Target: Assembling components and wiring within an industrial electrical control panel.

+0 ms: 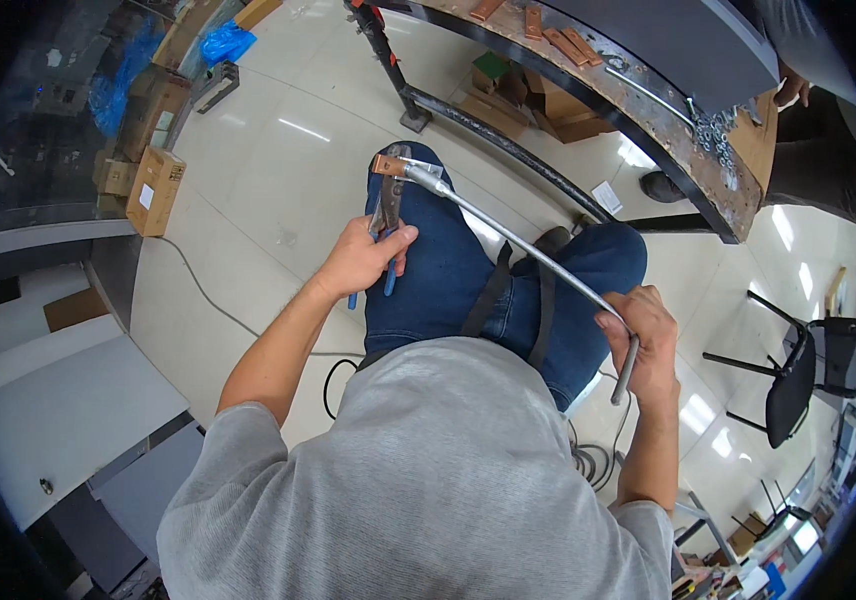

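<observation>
My left hand (pixel 366 258) is closed round the blue handles of a pair of pliers (pixel 389 205), whose jaws point away from me above my left knee. At the jaws sits a small copper piece (pixel 388 165), seemingly gripped by them. My right hand (pixel 643 338) is wrapped round the near end of a long steel socket wrench (pixel 538 255) with a bent handle. From there the wrench slants up and left across my lap, and its socket end meets the copper piece. Whether a bolt lies inside the socket is hidden.
Ahead on the right, a workbench (pixel 683 165) carries copper bars (pixel 565 46), a metal rod (pixel 651 95) and a pile of small hardware (pixel 716 135). Another person's hand (pixel 791 86) shows beside it. A cardboard box (pixel 156 192) stands left; a black chair (pixel 791 390) is at right.
</observation>
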`<state>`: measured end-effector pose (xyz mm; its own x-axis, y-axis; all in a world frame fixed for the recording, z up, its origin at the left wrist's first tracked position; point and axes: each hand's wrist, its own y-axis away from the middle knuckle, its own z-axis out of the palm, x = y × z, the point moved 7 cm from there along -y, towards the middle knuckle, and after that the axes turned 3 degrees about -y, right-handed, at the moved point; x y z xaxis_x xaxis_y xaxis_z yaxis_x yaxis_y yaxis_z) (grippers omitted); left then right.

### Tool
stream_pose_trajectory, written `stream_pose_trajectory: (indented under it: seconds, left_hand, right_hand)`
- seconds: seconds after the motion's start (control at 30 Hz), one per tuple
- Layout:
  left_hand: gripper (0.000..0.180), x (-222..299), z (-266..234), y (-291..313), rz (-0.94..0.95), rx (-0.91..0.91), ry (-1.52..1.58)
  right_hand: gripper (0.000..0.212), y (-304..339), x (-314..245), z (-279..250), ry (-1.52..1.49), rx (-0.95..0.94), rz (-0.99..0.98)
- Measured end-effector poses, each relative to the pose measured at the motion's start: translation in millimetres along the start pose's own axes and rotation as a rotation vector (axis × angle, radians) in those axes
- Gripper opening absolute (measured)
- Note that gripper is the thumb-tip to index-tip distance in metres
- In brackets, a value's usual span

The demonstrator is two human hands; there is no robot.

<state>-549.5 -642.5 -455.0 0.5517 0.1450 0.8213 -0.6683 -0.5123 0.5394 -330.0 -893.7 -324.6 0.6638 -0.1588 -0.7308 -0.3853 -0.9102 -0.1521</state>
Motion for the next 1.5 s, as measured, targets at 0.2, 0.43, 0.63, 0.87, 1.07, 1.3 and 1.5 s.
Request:
stream_pose_trajectory:
  seconds: [0.2, 0.43, 0.63, 0.87, 1.07, 1.3, 1.5]
  left_hand:
    - [0.029, 1.9, -10.1, -1.6, 0.059, 0.022, -0.2]
    - [0.033, 4.3, -10.0, -2.8, 0.087, 0.138, -0.28]
    - [0.035, 9.0, -24.4, -7.8, 0.155, 0.194, -0.353]
    - [0.033, 4.9, -26.2, -13.0, 0.213, 0.259, -0.318]
    - [0.031, 10.2, -24.9, -12.5, 0.243, 0.273, -0.331]
    - [0.03, 17.3, -27.9, -12.5, 0.297, 0.294, -0.36]
    - [0.031, 14.1, -29.2, -17.5, 0.23, 0.243, -0.038]
  right_hand:
    - [0.015, -6.9, -9.3, -13.8, 0.215, 0.056, -0.238]
    - [0.007, -4.5, 8.3, 4.0, 0.005, 0.027, 0.007]
    - [0.021, 10.5, 21.6, 26.7, -0.084, 0.06, 0.131]
    - [0.036, 19.5, 29.5, 30.7, -0.26, 0.067, 0.263]
    - [0.046, 26.2, 41.9, 37.5, -0.432, 0.085, 0.437]
    - [0.044, 33.8, 57.2, 52.0, -0.638, -0.017, 0.613]
    - [0.039, 25.9, 27.2, 22.6, -0.405, 0.129, 0.376]
